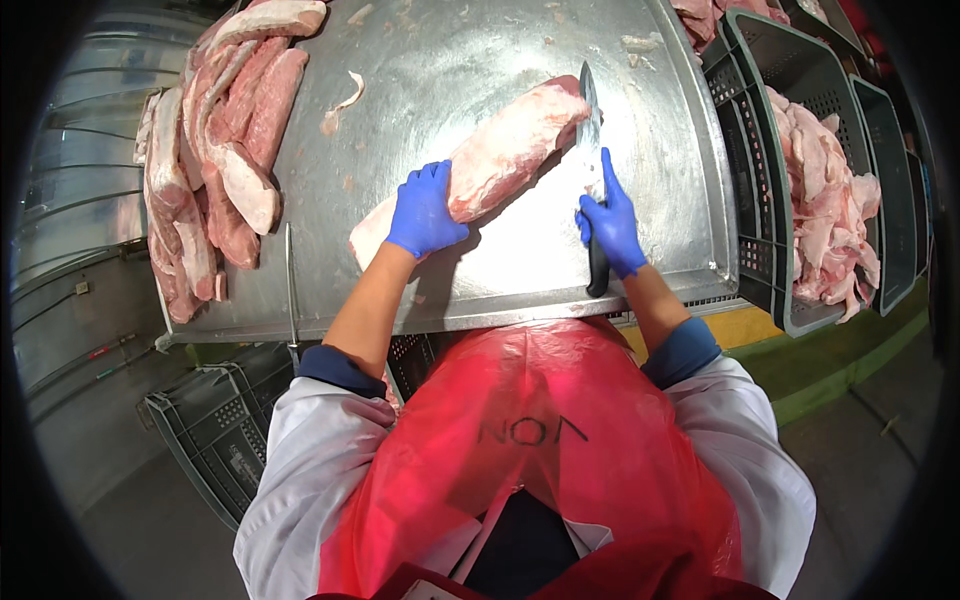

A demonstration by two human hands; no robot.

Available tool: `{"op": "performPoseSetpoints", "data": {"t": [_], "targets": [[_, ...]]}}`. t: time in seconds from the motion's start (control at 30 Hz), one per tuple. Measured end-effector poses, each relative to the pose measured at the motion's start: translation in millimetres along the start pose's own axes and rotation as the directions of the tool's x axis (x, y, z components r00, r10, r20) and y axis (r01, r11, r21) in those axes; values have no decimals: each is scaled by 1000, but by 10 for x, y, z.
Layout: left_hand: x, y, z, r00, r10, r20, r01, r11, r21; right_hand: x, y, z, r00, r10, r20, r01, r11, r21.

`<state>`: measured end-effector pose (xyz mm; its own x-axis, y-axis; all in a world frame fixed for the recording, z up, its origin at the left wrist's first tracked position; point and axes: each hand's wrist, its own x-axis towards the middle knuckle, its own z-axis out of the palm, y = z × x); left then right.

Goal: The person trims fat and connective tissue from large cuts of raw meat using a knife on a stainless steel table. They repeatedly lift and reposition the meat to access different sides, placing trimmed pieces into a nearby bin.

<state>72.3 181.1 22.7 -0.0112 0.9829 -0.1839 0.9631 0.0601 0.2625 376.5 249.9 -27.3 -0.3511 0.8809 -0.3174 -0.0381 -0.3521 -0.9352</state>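
A long slab of pork loin [510, 145] with pale fat on top lies slantwise on the metal table. My left hand [428, 210], in a blue glove, grips the loin over its nearer part, fingers bent across the fat. In my right hand [612, 218], also blue-gloved, is a knife [589, 125]. Its black handle sticks out below my palm, and my index finger stretches along the blade. The blade points away from me, beside the loin's far right end; whether it touches the meat I cannot tell.
Several long meat strips [240, 120] are piled at the table's [400, 60] left side. A fat scrap [350, 90] lies near them. To the right, a dark crate [755, 200] stands close by pale trimmings [825, 200]. Below the left edge sits another crate [215, 430]. A thin metal rod [291, 285] rests nearby.
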Motion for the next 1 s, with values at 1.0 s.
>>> {"op": "performPoseSetpoints", "data": {"t": [1.0], "targets": [[1870,1168,97,964,-246,-97,184,888,-421,1057,-584,-424,991,-99,85,109,987,-119]]}}
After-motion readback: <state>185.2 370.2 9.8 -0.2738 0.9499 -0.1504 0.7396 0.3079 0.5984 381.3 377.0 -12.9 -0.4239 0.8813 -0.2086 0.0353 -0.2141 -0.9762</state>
